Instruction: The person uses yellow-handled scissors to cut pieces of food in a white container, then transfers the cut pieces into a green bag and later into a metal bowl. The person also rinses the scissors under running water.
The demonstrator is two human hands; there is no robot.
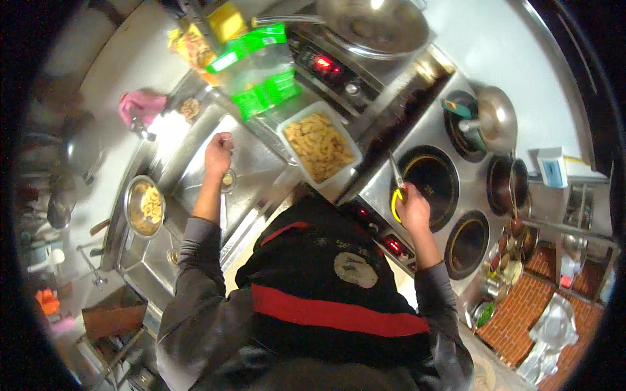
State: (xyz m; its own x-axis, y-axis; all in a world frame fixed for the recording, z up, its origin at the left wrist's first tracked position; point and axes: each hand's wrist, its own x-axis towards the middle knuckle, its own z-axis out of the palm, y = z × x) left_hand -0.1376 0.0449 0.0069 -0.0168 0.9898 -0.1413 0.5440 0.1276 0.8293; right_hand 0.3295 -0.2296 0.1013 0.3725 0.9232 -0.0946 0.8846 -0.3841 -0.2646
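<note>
Scissors with yellow handles are in my right hand, blades pointing away over the edge of the steel cooktop. Held over the steel sink, my left hand has its fingers partly curled, and nothing shows in it. Between the hands stands a square plastic tub of pale brown food pieces. Just behind it lies a clear plastic bag with green bands. A steel bowl with yellowish pieces rests at the edge of the left sink basin.
Round black hob plates line the cooktop on the right, with a steel wok beyond. A large wok stands at the back by a lit red display. A pink cloth hangs by the faucet at left.
</note>
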